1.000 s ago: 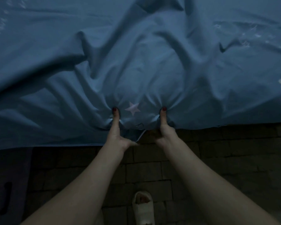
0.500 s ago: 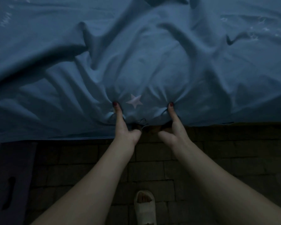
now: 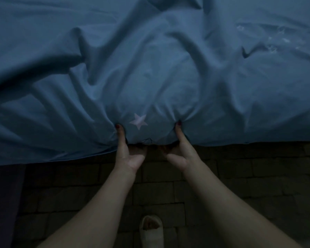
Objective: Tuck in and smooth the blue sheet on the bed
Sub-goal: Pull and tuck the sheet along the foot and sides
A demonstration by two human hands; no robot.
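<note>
Pinching the blue sheet (image 3: 150,72) hem, left hand (image 3: 128,154) and right hand (image 3: 182,153); edge runs left-right.

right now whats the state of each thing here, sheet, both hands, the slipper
blue sheet: heavily wrinkled, near edge gathered and hanging over the bed side, not tucked
left hand: pinching the sheet edge, thumb on top
right hand: pinching the sheet edge, thumb on top
pale star print: between the two thumbs
white slipper: on the foot, on the brick floor

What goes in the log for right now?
left hand: gripping blue sheet edge | right hand: gripping edge | sheet: wrinkled
</note>
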